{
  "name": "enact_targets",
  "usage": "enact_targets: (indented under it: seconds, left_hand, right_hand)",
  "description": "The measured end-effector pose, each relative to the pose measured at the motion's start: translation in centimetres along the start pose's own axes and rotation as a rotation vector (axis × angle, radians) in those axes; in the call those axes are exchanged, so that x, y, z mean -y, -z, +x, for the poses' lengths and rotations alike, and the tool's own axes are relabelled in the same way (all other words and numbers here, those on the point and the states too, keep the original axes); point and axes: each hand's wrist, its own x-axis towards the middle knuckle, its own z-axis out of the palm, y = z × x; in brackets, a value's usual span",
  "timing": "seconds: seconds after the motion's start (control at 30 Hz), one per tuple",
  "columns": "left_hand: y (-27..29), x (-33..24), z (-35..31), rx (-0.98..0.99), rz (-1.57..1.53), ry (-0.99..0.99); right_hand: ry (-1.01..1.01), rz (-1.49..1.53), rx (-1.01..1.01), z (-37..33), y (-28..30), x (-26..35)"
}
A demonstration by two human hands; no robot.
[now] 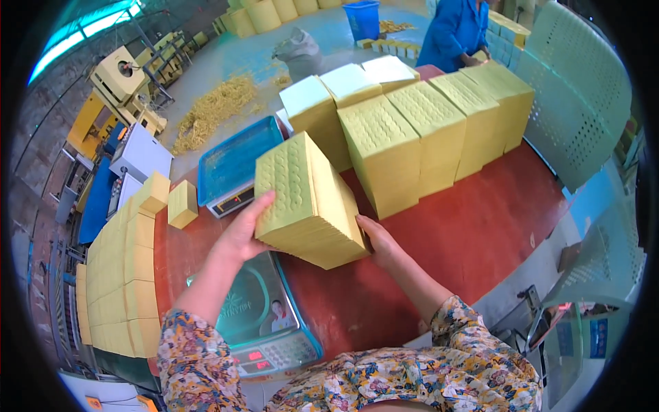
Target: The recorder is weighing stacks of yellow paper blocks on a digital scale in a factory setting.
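A thick stack of yellow paper sheets (292, 189), its face stamped with rows of round marks, is held tilted between my two hands above the red table (439, 254). My left hand (246, 223) grips its left side, thumb on the stamped face. The right side is pressed by my right hand (377, 240), whose fingers are partly hidden behind the stack. Partly below my left forearm lies a digital scale (274, 350) with a lit red display. Beyond the stack stands a second scale with a blue tray (237, 161).
Tall yellow paper stacks (384, 161) line the table's far side, some topped with white sheets (305, 96). Smaller yellow blocks (141, 281) are piled at the left edge. A perforated green panel (573, 89) borders the right. Across the table, a person in blue (449, 34) handles something yellow.
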Motion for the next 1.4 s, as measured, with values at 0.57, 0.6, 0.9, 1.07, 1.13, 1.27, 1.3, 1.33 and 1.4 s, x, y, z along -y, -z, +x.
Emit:
enact_targets:
  seconds: [0.57,0.6,0.9,1.07,1.13,1.27,1.3,1.33,1.4]
  left_hand:
    - [-3.3,0.2,9.6,-0.057,0.11,0.059]
    - [-3.8,0.2,9.6,-0.092,0.136,0.041]
    - [-4.6,1.8,6.4,0.039,0.168,-0.158]
    - [4.8,4.0,-3.6,-0.08,0.391,-0.361]
    - [9.9,4.3,-7.6,-0.169,0.419,-0.452]
    - [22.0,4.6,-17.1,-0.323,0.322,-0.32]
    - [24.8,4.5,-19.8,-0.352,0.318,-0.269]
    - [27.9,4.9,-22.0,-0.339,0.329,-0.267]
    - [34.4,5.9,-25.0,-0.427,0.329,-0.194]
  right_hand:
    - [0.324,-0.27,-0.179,-3.9,0.5,-2.0]
    - [0.406,-0.282,-0.188,-3.6,0.4,-2.7]
    - [0.44,-0.432,-0.313,-7.7,-3.3,-1.9]
    - [0.478,-0.45,0.026,-12.4,-15.5,-6.4]
    - [0.448,-0.403,0.253,-12.9,-19.1,-9.6]
    - [0.168,-0.403,0.483,-13.7,-27.6,-16.7]
    - [0.171,-0.398,0.477,-13.7,-29.5,-19.0]
    - [0.039,-0.377,0.549,-13.7,-31.5,-21.3]
    - [-0.108,-0.337,0.645,-13.4,-35.4,-26.9]
